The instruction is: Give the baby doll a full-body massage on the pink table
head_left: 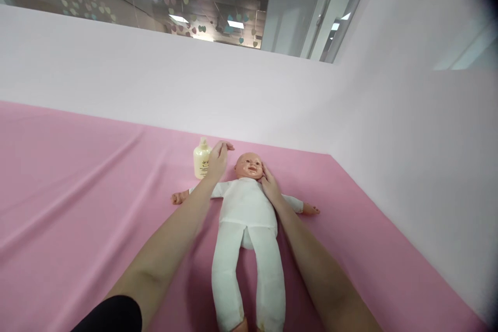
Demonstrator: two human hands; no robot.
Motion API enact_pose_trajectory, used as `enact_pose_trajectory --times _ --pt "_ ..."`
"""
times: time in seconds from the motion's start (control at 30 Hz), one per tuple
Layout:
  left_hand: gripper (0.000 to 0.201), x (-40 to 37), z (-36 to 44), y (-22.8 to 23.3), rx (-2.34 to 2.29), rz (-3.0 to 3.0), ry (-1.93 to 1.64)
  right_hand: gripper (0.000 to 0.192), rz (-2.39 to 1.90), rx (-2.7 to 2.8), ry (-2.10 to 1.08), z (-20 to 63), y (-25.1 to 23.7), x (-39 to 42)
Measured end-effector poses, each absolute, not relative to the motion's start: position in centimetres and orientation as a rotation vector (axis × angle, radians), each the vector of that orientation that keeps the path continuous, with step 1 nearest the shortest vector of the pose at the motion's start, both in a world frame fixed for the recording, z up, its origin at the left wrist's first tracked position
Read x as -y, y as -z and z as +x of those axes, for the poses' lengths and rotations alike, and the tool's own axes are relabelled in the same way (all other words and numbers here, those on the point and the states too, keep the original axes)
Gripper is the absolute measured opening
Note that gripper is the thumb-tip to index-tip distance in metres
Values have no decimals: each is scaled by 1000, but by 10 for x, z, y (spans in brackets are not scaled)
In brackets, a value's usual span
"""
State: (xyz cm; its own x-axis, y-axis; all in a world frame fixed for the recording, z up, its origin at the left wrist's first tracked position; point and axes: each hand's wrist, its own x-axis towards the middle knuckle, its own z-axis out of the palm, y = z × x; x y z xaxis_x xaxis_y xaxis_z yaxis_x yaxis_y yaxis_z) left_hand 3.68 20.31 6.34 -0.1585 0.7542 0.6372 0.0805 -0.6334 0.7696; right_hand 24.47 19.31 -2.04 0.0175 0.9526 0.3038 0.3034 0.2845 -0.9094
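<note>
A baby doll (249,205) in white cloth lies on its back, its arms spread and its shiny head (248,166) away from me. My right hand (270,180) rests against the side of the doll's head and cheek, fingers stretched along it. Just left of the head, my left hand (220,155) is raised with its fingers extended to the right, apart from the head and with nothing seen in it. Behind my left wrist stands a cream-coloured pump bottle (201,161), partly covered by the hand; the small print on it is unreadable.
A pink sheet (97,207) with long creases covers the surface under the doll. White walls (155,83) border it at the back and right (408,129). Above the back wall, a window (136,0) shows heart-shaped decorations and ceiling lights.
</note>
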Motion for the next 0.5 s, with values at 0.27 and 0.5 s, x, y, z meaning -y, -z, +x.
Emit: enact_pose_trajectory --times 0.27,0.5 --pt "19 -205 -15 -86 -1413 2072 -1807 60 -1223 1486 -755 243 24 -193" --pt "21 -201 -11 -99 -1455 2061 -1778 58 -1258 1631 -454 235 3 -176"
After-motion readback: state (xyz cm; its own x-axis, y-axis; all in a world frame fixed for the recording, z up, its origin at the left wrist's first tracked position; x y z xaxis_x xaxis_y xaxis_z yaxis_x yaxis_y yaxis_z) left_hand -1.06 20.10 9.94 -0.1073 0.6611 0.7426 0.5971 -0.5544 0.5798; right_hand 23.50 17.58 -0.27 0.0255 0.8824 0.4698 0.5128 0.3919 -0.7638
